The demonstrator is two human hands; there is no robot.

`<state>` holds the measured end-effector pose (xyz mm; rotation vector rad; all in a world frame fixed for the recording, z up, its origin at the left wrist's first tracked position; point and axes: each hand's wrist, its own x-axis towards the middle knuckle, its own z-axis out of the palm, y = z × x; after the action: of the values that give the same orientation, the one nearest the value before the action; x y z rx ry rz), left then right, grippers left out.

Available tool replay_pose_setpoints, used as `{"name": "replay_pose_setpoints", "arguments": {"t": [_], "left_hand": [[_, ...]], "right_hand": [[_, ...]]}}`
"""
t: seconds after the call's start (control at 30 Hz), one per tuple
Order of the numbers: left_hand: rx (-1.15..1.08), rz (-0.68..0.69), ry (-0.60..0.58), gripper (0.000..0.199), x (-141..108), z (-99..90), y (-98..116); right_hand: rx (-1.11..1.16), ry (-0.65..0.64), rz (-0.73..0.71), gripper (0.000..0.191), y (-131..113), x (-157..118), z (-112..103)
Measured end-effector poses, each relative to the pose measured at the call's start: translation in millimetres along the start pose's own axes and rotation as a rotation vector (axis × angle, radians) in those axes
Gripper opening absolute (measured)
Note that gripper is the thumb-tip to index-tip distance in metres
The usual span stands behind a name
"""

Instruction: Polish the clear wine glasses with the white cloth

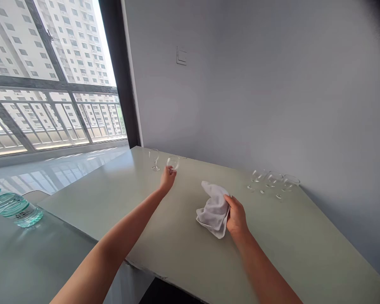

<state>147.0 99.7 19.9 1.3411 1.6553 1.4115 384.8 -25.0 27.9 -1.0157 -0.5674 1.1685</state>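
My left hand (pixel 168 178) reaches far across the table, its fingers closed around the stem of a clear stemmed glass (pixel 173 161). Whether the foot of that glass touches the table is hidden by the hand. Just left of it a second stemmed glass (pixel 154 159) stands upright on its foot. Nearer to me, my right hand (pixel 236 214) grips a crumpled white cloth (pixel 213 207) by its right side, and the rest of the cloth hangs loosely to the left, over the tabletop.
Three more stemmed glasses (pixel 274 179) stand in a row near the wall, right of the cloth. A large teal-tinted water bottle (pixel 17 207) is on a lower surface at the left. The pale tabletop (pixel 183 253) has a near edge below my arms. Wall and window bound the far side.
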Motion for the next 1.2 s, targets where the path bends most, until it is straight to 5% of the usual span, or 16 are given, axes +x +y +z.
{"name": "replay_pose_setpoints", "arguments": {"t": [0.2, 0.33, 0.47, 0.57, 0.73, 0.9, 1.07, 1.2], "left_hand": [[0.335, 0.358, -0.287, 0.049, -62, 33.0, 24], [0.445, 0.565, -0.346, 0.059, -85, 41.0, 16], [0.497, 0.705, -0.353, 0.058, -92, 42.2, 7], [0.551, 0.793, -0.366, 0.054, -92, 36.9, 7], [0.586, 1.004, -0.519, 0.055, -95, 27.3, 19], [0.702, 1.095, -0.404, 0.046, -99, 22.5, 33], [0.718, 1.002, -0.584, 0.043, -94, 9.4, 50], [0.524, 0.551, -1.046, 0.046, -85, -9.1, 69]], "right_hand": [[-0.027, 0.184, -0.395, 0.021, -18, 5, -10], [-0.418, 0.090, -0.614, 0.018, -18, -13, -5], [-0.773, -0.361, -0.517, 0.025, -7, -24, 4], [-0.886, -0.582, -0.413, 0.026, 0, -22, 4], [-0.914, -0.670, -0.284, 0.021, 7, -11, -6], [-0.486, -0.589, 0.018, 0.029, 14, -7, -3], [-0.318, -0.571, 0.073, 0.030, 3, -10, -4], [-0.563, -0.766, -0.001, 0.023, -9, -13, -9]]}}
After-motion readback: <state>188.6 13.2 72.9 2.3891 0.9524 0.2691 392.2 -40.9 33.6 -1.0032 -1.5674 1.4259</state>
